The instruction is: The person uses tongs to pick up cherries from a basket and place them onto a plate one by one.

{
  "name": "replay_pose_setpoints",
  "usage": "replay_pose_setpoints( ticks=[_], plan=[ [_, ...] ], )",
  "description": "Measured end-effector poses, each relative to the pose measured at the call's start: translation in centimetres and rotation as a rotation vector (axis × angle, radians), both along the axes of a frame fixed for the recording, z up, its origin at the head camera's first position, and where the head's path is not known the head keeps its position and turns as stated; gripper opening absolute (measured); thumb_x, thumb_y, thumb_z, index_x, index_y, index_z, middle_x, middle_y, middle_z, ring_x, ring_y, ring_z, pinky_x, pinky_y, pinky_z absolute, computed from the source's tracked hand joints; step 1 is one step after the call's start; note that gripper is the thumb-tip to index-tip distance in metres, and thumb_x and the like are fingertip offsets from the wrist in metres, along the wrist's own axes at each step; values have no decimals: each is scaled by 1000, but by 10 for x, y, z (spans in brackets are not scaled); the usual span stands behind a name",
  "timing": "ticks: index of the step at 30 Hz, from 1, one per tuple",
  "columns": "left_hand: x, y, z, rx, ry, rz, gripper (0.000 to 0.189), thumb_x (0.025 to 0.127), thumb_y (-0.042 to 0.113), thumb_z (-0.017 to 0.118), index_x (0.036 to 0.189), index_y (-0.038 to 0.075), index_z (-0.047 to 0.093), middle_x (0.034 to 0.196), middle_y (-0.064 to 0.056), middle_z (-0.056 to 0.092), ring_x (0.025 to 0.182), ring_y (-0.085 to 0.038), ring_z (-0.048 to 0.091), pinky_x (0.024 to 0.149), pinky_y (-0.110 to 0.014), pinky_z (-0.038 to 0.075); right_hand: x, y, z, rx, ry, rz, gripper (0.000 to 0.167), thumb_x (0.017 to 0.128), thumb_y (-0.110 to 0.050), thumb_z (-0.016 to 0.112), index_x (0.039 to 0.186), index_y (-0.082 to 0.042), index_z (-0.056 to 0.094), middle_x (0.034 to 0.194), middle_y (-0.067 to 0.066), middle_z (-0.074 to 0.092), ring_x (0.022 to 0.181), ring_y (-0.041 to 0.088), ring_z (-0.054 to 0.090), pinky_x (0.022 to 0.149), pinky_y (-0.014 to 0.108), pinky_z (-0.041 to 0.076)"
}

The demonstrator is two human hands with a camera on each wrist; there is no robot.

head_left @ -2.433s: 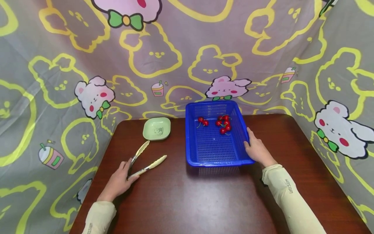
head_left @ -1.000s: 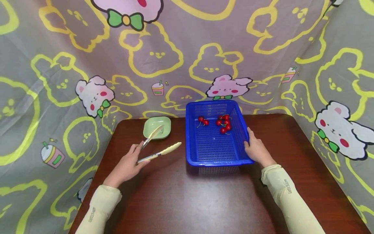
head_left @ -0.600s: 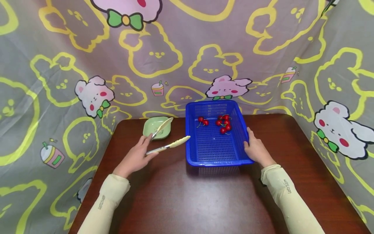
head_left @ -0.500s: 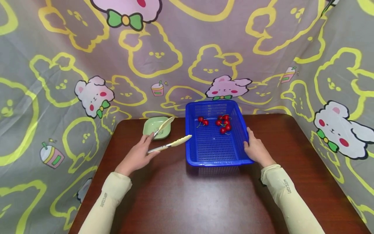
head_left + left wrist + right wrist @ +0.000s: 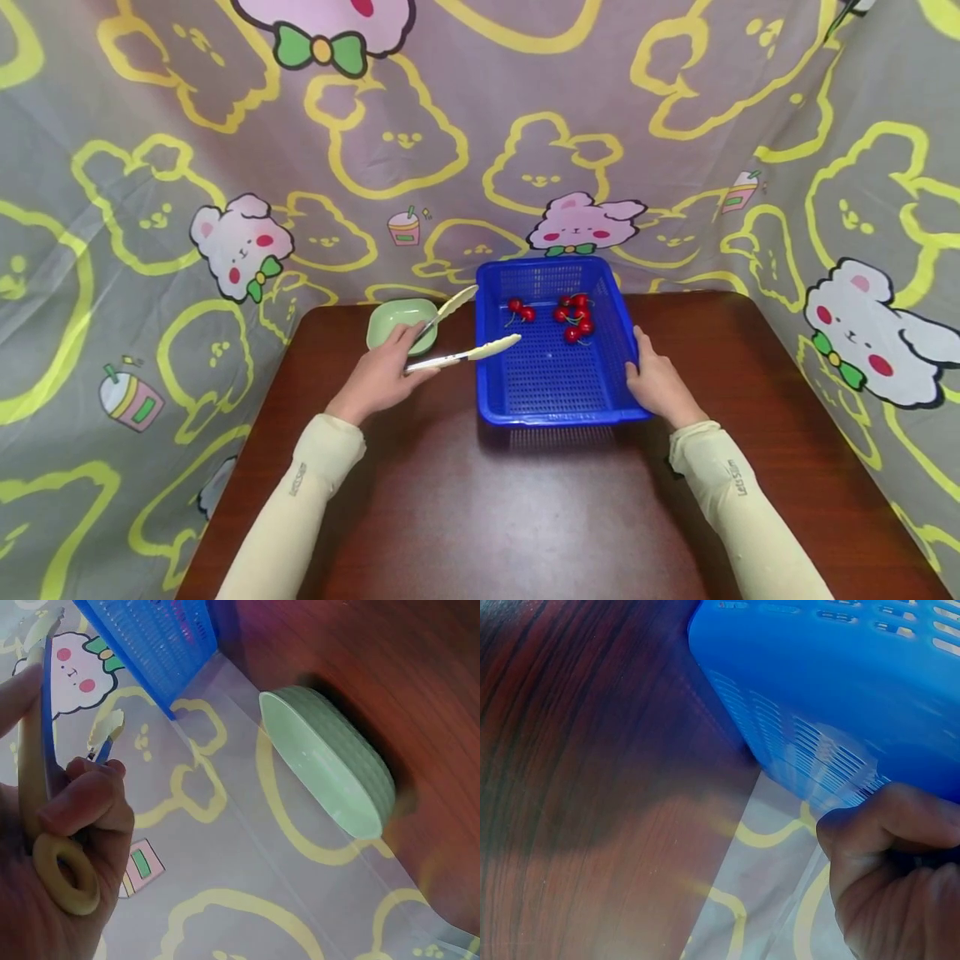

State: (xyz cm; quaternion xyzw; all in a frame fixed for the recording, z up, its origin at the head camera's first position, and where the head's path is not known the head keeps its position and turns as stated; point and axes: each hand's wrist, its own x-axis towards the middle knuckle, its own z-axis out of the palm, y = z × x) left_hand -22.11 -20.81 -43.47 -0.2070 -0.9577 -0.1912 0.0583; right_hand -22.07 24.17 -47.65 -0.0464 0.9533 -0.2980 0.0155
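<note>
My left hand (image 5: 380, 375) grips a pair of tongs (image 5: 438, 362) with metal arms and cream tips. The tongs' arms are spread, with nothing between the tips. One tip reaches over the left rim of the blue basket (image 5: 566, 417); the other is by its far left side. At the basket's right rim, my right hand (image 5: 663, 385) holds on with curled fingers, as the right wrist view also shows. Inside the basket lie several red cherries (image 5: 581, 315) with green stems, and a smaller bunch of cherries (image 5: 528, 314) to their left.
A pale green dish (image 5: 390, 317) stands at the back left of the brown table (image 5: 525, 517), partly hidden behind my left hand and the tongs. A patterned cloth (image 5: 420, 167) hangs around the back and sides.
My left hand has carried the spread tongs rightward and away from me, from in front of the green dish to the basket's left rim. My right hand, basket and cherries have stayed put.
</note>
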Motion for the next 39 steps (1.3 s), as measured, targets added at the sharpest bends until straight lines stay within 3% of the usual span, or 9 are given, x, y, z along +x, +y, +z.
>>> replay_pose_setpoints(
  ticks=[7,13,20,26,32,37,39],
  plan=[
    [-10,19,6,25,6,-11,82,93,48,75,158,12,40,125,-13,54,89,-32,64,84,-50,55,-2,-3,-2,3,12,5,68,105,-12,46,161,8,13,135,46,52,109,53,65,96,65,48],
    [-20,36,6,16,-6,-18,84,92,49,74,159,14,39,124,-17,54,90,-36,65,87,-52,55,0,-5,-2,3,12,8,68,104,-10,46,160,10,14,129,47,55,96,47,68,89,63,50],
    [-29,58,8,8,23,-68,78,95,49,71,160,20,39,109,-11,50,71,-25,55,71,-42,51,2,-5,1,3,22,6,67,104,-10,47,160,10,15,126,47,57,94,46,68,89,62,51],
    [-34,76,11,-26,-11,-62,77,96,52,69,160,21,40,110,-9,50,74,-23,54,70,-39,50,1,-3,1,9,24,5,67,105,-11,47,160,10,14,124,47,57,96,47,68,89,62,50],
    [-39,92,10,-83,-6,-88,75,96,52,68,159,20,41,107,-8,48,67,-22,55,66,-38,50,1,0,-1,13,8,4,68,105,-12,45,161,9,12,122,46,59,93,44,68,88,61,51],
    [-41,103,11,-149,-27,-73,74,95,53,69,159,24,43,117,-10,52,79,-27,63,76,-44,56,1,0,-2,13,20,3,68,104,-12,46,160,9,13,124,47,57,98,49,68,90,63,50],
    [-42,108,11,-180,-41,-64,74,95,53,69,158,25,44,128,-13,55,90,-32,67,86,-48,56,1,0,-2,13,23,3,68,104,-11,46,160,9,14,124,47,57,100,50,68,90,63,50]
  ],
)
